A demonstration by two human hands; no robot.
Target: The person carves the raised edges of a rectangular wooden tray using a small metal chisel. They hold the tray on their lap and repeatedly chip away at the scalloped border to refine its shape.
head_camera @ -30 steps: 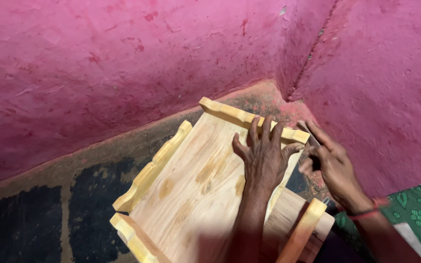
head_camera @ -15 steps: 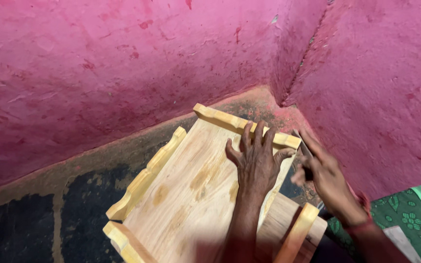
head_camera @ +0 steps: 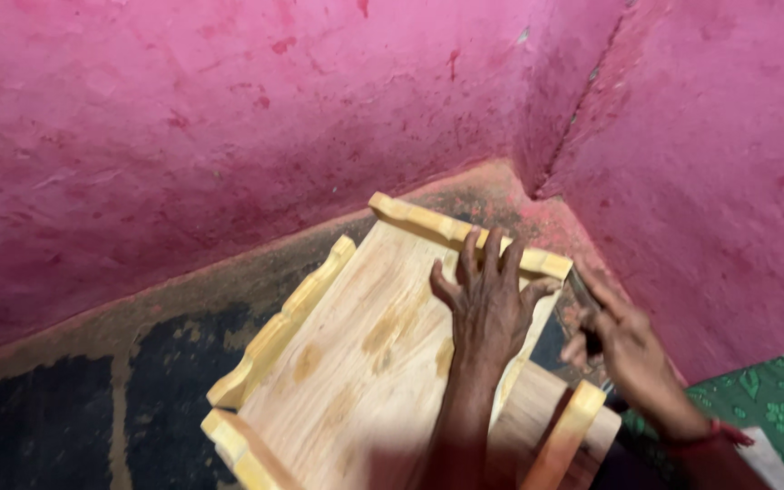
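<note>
Head view, looking down into a room corner: one shallow wooden tray (head_camera: 356,363), pale plank base with raised yellowish scalloped rails along its far, left and near edges, lying flat on a dark, stained floor (head_camera: 74,417) where two pink plastered walls (head_camera: 229,118) meet. Nothing lies in the tray but the hand pressed on it; brownish blotches mark the base. A second wooden piece (head_camera: 546,417) with a yellowish rail sits just beside the tray's right edge, partly under it, at the lower right. Left hand (head_camera: 487,304): forearm coming up from the bottom edge, palm down flat on the base near the far right corner, fingers spread wide and their tips lying over the far rail (head_camera: 451,227), thumb out to the left; it grips nothing, only bears down. Right hand (head_camera: 614,340): just outside the tray's right corner, close to the right wall, fingers curled around a slim dark tool (head_camera: 584,304) whose upper end meets the rail's end; the tool's kind is too blurred to tell. A red band circles that wrist, with green patterned cloth (head_camera: 764,417) beside it.
</note>
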